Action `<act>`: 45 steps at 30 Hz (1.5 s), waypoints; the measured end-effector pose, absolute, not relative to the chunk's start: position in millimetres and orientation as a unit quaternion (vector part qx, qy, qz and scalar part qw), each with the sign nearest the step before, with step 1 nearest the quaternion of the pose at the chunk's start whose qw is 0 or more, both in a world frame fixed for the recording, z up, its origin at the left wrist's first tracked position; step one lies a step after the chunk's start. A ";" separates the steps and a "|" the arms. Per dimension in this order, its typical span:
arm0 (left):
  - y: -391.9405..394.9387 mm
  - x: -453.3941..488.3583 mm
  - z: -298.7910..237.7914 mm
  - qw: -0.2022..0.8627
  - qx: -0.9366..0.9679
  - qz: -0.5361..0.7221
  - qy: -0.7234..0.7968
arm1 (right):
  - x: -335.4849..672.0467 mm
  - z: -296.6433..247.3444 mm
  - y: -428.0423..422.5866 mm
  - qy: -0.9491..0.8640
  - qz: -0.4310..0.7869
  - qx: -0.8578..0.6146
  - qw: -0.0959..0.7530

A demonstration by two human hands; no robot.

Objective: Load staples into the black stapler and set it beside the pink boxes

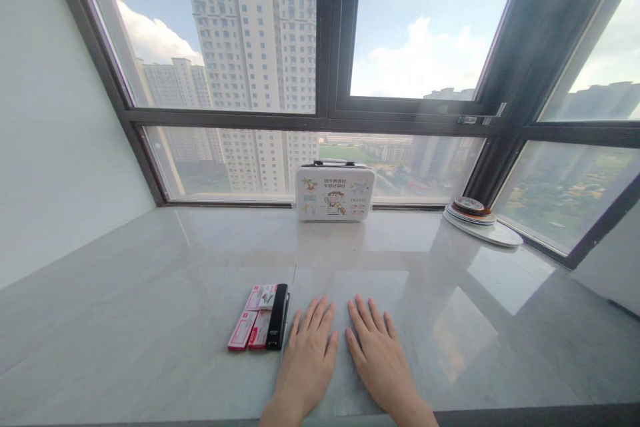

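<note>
My left hand [309, 353] lies flat on the glossy marble-look sill [150, 320], fingers stretched forward and holding nothing. To its right, my right hand [377, 355] also rests palm down with the fingers a little apart. Just left of my left hand lies a black stapler [278, 317], set lengthwise. Against the stapler's left side sit several small red-and-white boxes [242, 331], which look like staple boxes, grouped in a block. Neither hand grips any of these items.
A white carry case [335, 195] with cartoon prints stands upright by the window at the back. Stacked plates or round mats [483, 220] lie in the back right corner. Dark window frames [327, 67] border the sill, and a white wall [60, 147] rises at left.
</note>
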State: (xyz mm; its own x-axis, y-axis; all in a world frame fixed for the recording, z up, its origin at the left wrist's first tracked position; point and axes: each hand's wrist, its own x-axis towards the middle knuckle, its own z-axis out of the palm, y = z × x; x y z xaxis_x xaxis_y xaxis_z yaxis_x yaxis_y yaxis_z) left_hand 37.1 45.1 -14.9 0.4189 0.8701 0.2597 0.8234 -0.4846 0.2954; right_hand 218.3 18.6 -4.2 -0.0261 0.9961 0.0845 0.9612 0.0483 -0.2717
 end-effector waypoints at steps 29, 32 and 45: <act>43.5 37.4 -9.8 0.058 0.840 0.173 0.511 | 217.2 -3.4 18.6 -0.714 0.056 -0.688 0.117; 43.2 37.5 -10.4 0.059 0.840 0.172 0.511 | 217.4 -3.0 18.1 -0.714 0.058 -0.688 0.116; 42.8 38.2 -6.7 0.067 0.839 0.164 0.515 | 217.4 -1.8 15.7 -0.715 0.060 -0.687 0.113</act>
